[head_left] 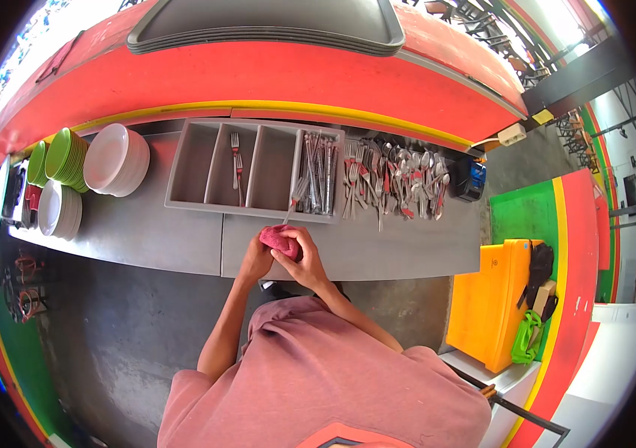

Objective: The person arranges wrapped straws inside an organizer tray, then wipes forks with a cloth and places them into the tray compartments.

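Note:
My left hand [257, 258] and my right hand [301, 260] are closed around a folded red cloth [279, 240] at the table's front edge. A fork [299, 188] sticks up out of the cloth, tines pointing away from me; its handle end is hidden in the cloth and fingers. Just beyond my hands lies a grey cutlery tray [204, 206] with long compartments. A few forks [235, 142] lie in its second compartment from the left, and several slim shiny utensils [319, 172] fill the rightmost one. Right of the tray spreads a loose pile of forks and spoons [400, 179].
Stacks of white bowls [113, 160] and green bowls [68, 158] stand on the left of the metal table [184, 243]. Behind it rises a red counter ledge [258, 75] bearing stacked dark trays [266, 26]. A yellow bin [482, 306] stands at right.

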`<action>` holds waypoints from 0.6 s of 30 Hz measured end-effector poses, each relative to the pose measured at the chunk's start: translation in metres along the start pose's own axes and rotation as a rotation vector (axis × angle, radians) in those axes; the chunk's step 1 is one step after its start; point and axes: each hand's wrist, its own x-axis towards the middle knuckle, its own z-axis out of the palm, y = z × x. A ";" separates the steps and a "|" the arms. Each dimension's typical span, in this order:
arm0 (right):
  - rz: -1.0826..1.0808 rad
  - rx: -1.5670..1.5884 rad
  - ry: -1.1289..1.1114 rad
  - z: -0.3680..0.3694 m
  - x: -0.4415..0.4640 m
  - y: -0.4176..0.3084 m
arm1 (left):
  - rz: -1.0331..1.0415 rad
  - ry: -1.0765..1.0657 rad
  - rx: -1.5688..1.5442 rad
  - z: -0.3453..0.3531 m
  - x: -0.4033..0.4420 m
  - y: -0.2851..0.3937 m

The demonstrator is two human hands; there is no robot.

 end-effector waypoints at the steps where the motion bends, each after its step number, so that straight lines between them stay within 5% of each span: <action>1: 0.022 0.026 0.012 0.004 0.000 -0.001 | 0.010 -0.003 0.013 -0.004 -0.001 -0.001; 6: 0.127 0.037 0.108 0.010 -0.005 0.000 | -0.206 -0.095 -0.117 -0.011 -0.014 0.000; 18: 0.164 -0.279 0.434 -0.011 -0.025 0.034 | -0.202 -0.497 -0.036 -0.011 -0.030 0.021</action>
